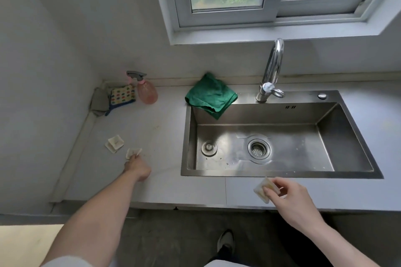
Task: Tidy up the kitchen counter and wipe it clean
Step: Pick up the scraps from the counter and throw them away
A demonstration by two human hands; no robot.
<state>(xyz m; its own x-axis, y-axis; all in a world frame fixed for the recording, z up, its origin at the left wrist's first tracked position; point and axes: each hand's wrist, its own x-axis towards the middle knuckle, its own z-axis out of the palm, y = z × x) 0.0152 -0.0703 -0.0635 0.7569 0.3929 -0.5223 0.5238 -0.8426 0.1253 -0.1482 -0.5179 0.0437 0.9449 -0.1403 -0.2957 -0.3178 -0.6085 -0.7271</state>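
My left hand [137, 167] reaches over the grey counter [165, 186] and pinches a small cream plastic piece [133, 152]. Another cream piece of the same kind [114, 143] lies on the counter just left of it, untouched. My right hand [290, 196] hovers over the counter's front strip below the sink and holds a third cream piece [263, 188] between its fingers. A green cloth [211, 95] lies crumpled at the sink's back left corner, one tip hanging into the basin.
A steel sink [280, 165] with a drain strainer [259, 149] and a plug [209, 147] fills the right. A tap [272, 71] stands behind it. At the back left corner stand a pink spray bottle [146, 91], a spotted sponge [122, 95] and a grey cloth [99, 102].
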